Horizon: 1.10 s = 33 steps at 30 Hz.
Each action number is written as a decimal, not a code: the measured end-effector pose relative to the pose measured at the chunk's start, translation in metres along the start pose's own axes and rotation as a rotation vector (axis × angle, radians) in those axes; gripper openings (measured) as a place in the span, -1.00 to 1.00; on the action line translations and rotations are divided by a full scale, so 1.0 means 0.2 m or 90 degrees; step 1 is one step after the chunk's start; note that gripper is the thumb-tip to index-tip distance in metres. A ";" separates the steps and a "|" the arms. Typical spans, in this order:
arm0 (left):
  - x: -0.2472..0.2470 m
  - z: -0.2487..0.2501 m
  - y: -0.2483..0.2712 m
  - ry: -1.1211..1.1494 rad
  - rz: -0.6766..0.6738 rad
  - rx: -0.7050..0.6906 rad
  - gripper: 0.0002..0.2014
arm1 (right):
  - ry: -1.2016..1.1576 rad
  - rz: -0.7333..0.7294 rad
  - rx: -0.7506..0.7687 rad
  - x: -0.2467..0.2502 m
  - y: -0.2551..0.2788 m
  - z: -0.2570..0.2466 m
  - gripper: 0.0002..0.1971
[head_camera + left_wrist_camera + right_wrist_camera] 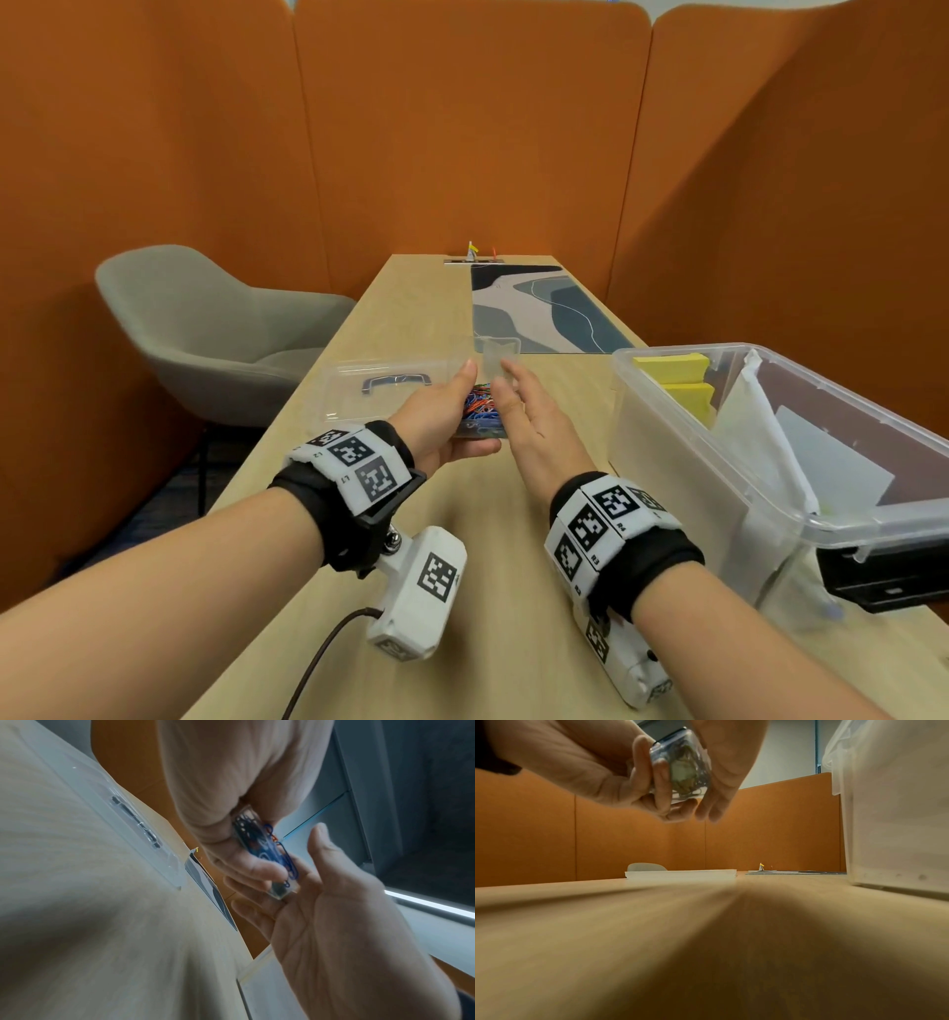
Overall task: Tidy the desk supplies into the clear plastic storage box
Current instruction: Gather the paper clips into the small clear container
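My wrists come first, banded with tags, above the wooden surface [493,565]. Ahead of them my left hand [436,421] holds a small clear case [480,406] full of coloured paper clips, fingers curled under it and thumb along its near edge, lifted off the surface. The case has a clear lid that stands up at its far end. My right hand [529,416] hovers just beside the case on its right, fingers straight and relaxed, holding nothing; whether its fingertips touch the case I cannot tell.

The storage box [729,442] stands open to my right, well apart from the case, with yellow pads [678,380] and papers inside. Its lid [380,385], with a dark handle, lies flat to the left of my hands.

So the case must travel rightward. Its long axis runs away from me, roughly along the box's near wall. My right hand is nearer the box, so I judge a handover to it, or closing the case first, would suit.
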<state>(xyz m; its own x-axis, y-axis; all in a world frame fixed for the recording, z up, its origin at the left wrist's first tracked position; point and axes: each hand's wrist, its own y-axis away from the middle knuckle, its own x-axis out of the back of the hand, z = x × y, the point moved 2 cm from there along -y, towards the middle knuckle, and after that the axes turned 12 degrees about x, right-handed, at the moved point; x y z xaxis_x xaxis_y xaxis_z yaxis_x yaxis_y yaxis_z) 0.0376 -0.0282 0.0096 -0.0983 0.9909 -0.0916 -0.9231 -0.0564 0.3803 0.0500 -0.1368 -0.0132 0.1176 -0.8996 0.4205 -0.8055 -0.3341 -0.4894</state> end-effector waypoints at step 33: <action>-0.01 -0.01 0.02 -0.044 0.065 0.054 -0.70 | 0.006 0.058 -0.073 0.02 0.00 -0.01 -0.67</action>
<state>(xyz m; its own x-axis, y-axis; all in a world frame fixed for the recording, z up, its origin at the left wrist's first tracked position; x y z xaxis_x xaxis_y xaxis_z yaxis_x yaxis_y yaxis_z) 0.0339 -0.0299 0.0091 -0.1609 0.9869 0.0143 -0.8746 -0.1493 0.4613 0.0497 -0.1400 -0.0094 0.0360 -0.9220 0.3855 -0.8740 -0.2161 -0.4352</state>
